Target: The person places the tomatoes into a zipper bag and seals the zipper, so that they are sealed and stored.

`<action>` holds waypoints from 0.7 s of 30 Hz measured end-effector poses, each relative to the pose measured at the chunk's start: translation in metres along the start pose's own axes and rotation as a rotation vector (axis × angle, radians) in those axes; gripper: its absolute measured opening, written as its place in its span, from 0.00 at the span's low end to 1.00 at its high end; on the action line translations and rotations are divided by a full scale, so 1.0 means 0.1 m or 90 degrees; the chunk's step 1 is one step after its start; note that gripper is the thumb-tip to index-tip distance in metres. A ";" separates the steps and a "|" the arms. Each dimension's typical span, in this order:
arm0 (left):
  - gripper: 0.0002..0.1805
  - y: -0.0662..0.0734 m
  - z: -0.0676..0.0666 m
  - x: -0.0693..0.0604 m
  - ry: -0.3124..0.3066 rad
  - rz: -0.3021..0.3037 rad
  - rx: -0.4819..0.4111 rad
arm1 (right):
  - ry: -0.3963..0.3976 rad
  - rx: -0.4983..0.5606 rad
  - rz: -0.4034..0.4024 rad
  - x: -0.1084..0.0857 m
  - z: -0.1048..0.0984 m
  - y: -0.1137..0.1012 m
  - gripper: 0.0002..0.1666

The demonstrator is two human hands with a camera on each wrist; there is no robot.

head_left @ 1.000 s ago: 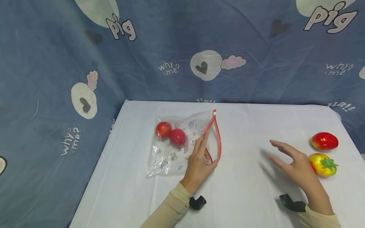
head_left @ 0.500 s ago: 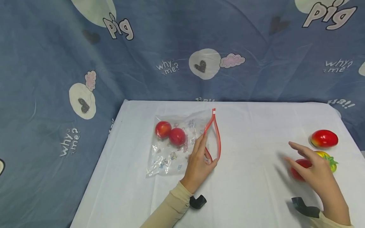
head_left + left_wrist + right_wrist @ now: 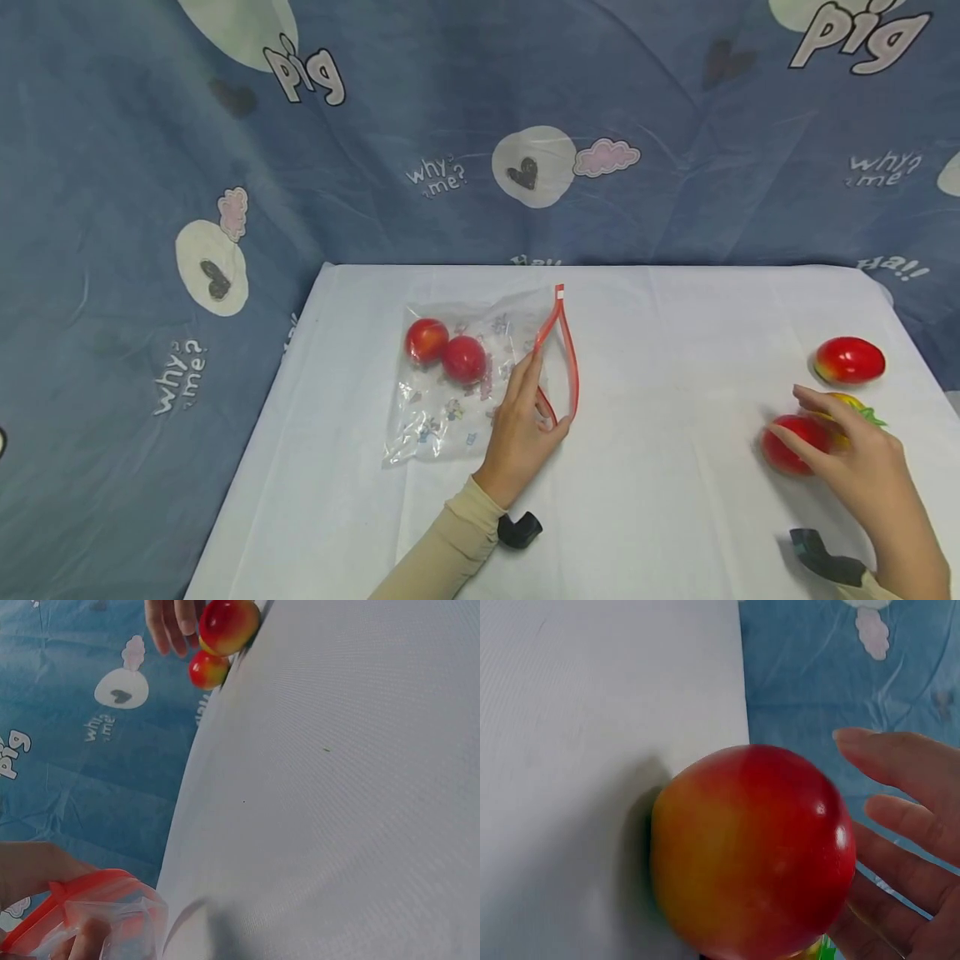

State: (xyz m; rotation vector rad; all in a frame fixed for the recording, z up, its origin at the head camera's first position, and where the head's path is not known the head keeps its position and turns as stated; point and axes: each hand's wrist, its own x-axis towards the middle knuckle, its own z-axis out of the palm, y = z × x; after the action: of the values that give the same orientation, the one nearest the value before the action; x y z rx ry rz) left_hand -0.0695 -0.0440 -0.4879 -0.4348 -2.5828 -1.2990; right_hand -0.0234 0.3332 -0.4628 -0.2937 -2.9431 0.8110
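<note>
At the white table's [image 3: 660,433] right lies a glossy, round red-and-yellow fruit [image 3: 754,851], the right hand [image 3: 862,450] spread loosely beside it; the left hand [image 3: 520,437] grips a clear, red-rimmed plastic bag [image 3: 442,417]. The blue cloth backdrop [image 3: 352,183] reads "pig", "why me?", "Ha!!".

The bare right hand [image 3: 866,460] moves right and slightly nearer, so its thumb and fingers now flank the glossy round red-and-yellow fruit [image 3: 754,851], which comes into sight from behind the hand. The shiny yellow pepper with a green leafy top [image 3: 847,401], largely visible a second ago, is now mostly covered. The right arm's beige sleeve [image 3: 866,588] slips farther past the near edge of view.
</note>
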 end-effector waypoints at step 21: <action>0.58 0.00 0.00 0.00 0.001 -0.008 0.007 | -0.113 -0.085 0.030 -0.02 -0.03 0.16 0.53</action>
State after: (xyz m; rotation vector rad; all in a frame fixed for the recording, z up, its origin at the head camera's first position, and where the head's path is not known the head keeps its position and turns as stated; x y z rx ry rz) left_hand -0.0693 -0.0437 -0.4878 -0.4170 -2.5948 -1.2869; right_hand -0.0182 0.3478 -0.4683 -0.3165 -3.1757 0.6805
